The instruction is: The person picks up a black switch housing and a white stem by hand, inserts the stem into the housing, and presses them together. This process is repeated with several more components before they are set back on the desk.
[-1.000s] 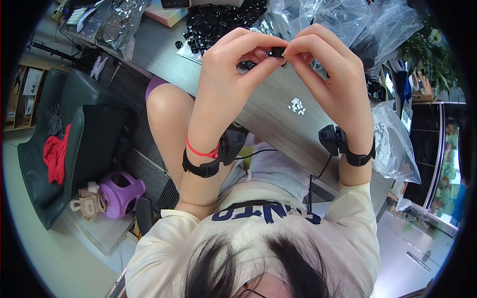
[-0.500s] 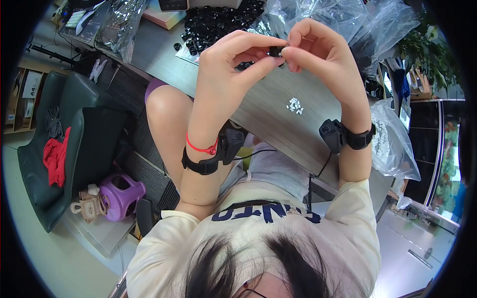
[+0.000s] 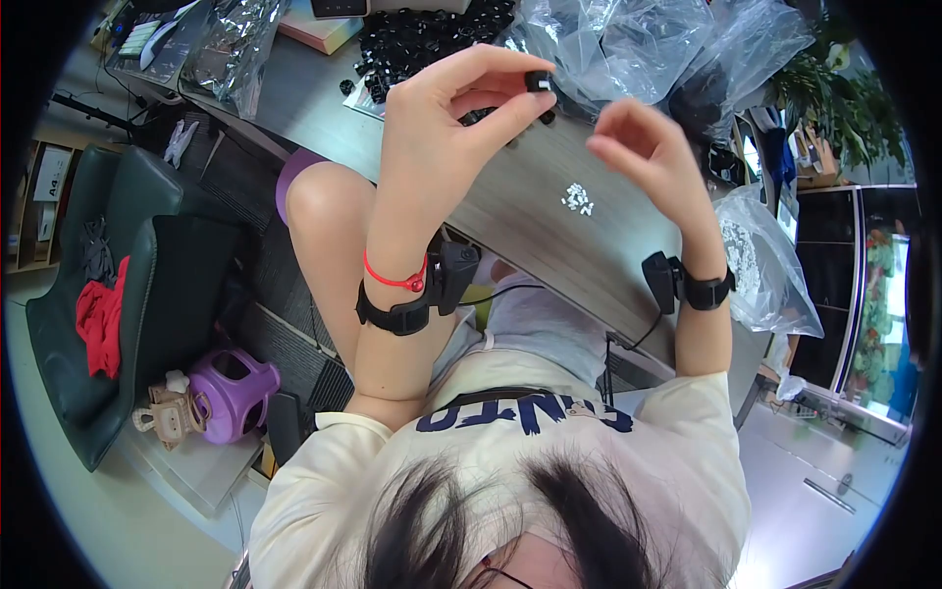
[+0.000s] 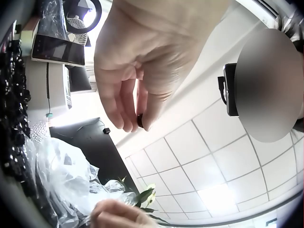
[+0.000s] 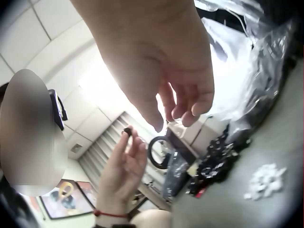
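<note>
Raised over the table, the left hand [image 3: 437,133] pinches a small black piece [image 3: 538,81] with a white bit on it between thumb and fingers. From the left wrist view, the same dark piece [image 4: 140,120] shows at the fingertips of the left hand [image 4: 147,66]. The right hand [image 3: 655,162] hangs apart from it, to the right, slightly blurred. Its fingers are loosely bent in the right wrist view, and nothing shows between the fingers of the right hand [image 5: 166,66]. Small white pieces [image 3: 577,199] lie on the table [image 3: 530,211] below the hands.
A heap of black pieces [image 3: 422,44] covers the table's back left part. Clear plastic bags [image 3: 628,49] lie behind the hands, and another bag [image 3: 765,260] is at the right. A green chair [image 3: 167,265] with red cloth [image 3: 101,319] stands left, near a purple object [image 3: 234,393].
The right hand has let go of the black piece and moved down and right, away from the left hand. The left hand still holds the piece, now slightly higher and turned into view.
</note>
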Demonstrator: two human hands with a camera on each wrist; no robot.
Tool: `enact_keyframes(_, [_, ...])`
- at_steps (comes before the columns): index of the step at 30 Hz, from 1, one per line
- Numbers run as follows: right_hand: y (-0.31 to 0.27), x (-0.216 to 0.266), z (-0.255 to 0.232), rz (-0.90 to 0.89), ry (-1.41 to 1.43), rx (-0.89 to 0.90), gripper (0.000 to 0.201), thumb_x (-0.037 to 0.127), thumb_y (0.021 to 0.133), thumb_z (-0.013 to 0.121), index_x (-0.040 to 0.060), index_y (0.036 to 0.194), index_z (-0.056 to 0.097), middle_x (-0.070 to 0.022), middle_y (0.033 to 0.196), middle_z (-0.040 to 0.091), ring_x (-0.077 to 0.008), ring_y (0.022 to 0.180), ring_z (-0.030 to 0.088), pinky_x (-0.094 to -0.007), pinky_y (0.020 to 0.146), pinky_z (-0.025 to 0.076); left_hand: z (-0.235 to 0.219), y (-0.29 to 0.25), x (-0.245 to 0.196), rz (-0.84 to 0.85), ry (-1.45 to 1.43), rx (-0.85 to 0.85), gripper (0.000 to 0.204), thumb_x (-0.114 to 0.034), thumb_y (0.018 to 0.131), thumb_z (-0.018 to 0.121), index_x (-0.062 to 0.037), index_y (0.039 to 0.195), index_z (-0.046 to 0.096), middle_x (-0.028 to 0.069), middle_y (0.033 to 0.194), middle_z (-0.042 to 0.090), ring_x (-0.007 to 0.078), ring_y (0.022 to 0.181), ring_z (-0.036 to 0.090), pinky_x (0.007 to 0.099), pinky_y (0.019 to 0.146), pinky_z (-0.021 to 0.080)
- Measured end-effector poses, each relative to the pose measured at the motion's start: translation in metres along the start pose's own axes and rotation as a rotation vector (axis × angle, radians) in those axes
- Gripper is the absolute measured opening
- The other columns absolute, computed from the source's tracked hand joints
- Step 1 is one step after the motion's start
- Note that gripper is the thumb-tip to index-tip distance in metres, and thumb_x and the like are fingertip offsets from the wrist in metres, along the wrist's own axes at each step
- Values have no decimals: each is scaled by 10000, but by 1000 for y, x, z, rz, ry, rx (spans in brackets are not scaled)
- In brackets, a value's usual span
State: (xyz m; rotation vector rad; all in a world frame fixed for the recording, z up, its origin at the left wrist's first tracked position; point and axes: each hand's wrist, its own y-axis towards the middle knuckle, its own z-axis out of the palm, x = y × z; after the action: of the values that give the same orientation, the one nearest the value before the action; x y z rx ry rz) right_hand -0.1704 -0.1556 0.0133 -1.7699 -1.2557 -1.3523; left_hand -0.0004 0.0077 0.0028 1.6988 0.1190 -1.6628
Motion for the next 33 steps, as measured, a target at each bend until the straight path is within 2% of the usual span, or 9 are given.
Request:
enact_keyframes(2, [-18, -24, -10, 187, -411, 120, 91, 55, 904, 669, 17, 946, 598, 16, 865, 574, -55, 748, 547, -216, 663, 449, 1, -1, 0, -18, -22, -25, 198, -17, 848, 723, 1, 1045, 722, 63, 891, 710, 104, 830, 693, 230, 759, 546])
enact_keyframes(6, [-42, -46, -6, 170, -502, 152, 105, 41, 878, 669, 2, 950, 604, -10, 859, 565, -87, 713, 533, -239, 650, 449, 6, -2, 4, -22, -77, -49, 200, -39, 860, 726, 5, 1054, 714, 70, 902, 722, 108, 824, 698, 234, 769, 547])
enact_keyframes(9, [-46, -46, -3, 130, -522, 143, 111, 32, 869, 666, -5, 956, 608, -34, 854, 555, -113, 702, 528, -257, 643, 445, 3, -3, 8, 30, 25, 58, 204, -68, 857, 730, 3, 1048, 717, 70, 888, 720, 111, 816, 698, 236, 764, 544])
enact_keyframes(14, [-44, -46, 0, 24, -601, 182, 99, 23, 872, 649, -10, 954, 603, -64, 846, 534, -153, 700, 530, -284, 635, 441, -1, -4, 2, -7, 139, 102, 215, -104, 856, 731, 0, 1043, 719, 67, 868, 714, 115, 812, 694, 239, 759, 542])
enact_keyframes(18, [-47, -46, 2, 35, -631, 151, 76, 26, 887, 630, -11, 939, 590, -77, 846, 534, -172, 699, 537, -296, 635, 440, -3, -4, -1, -18, 142, 96, 220, -121, 853, 729, -4, 1039, 724, 63, 850, 709, 118, 794, 684, 246, 748, 541])
enact_keyframes(22, [-51, -44, 0, 88, -628, 122, 69, 32, 900, 617, -18, 922, 576, -86, 848, 534, -190, 699, 541, -303, 640, 445, -2, -3, 1, -16, 94, 113, 214, -43, 893, 696, 4, 1102, 690, 27, 975, 698, 61, 846, 624, 208, 764, 496])
enact_keyframes(25, [-54, -45, -3, 138, -620, 111, 74, 35, 904, 617, -21, 928, 575, -94, 851, 535, -195, 702, 545, -306, 641, 446, 1, -2, 8, 38, 17, 26, 195, -103, 854, 714, -7, 1023, 694, 55, 855, 703, 109, 771, 662, 244, 728, 528])
enact_keyframes(30, [-61, -51, -9, 123, -708, 83, 88, 36, 907, 624, -21, 947, 570, -104, 873, 544, -197, 726, 560, -299, 655, 452, 0, -3, 7, 31, 60, 53, 185, -81, 852, 700, -9, 1020, 678, 54, 865, 703, 112, 769, 662, 247, 722, 525])
enact_keyframes(33, [-64, -34, -3, 54, -719, -6, 91, 29, 908, 625, -20, 956, 565, -102, 883, 546, -191, 741, 565, -291, 670, 457, -2, -4, 4, -53, 157, 161, 194, -26, 893, 676, 2, 1084, 662, 44, 1008, 709, 71, 855, 632, 223, 782, 512])
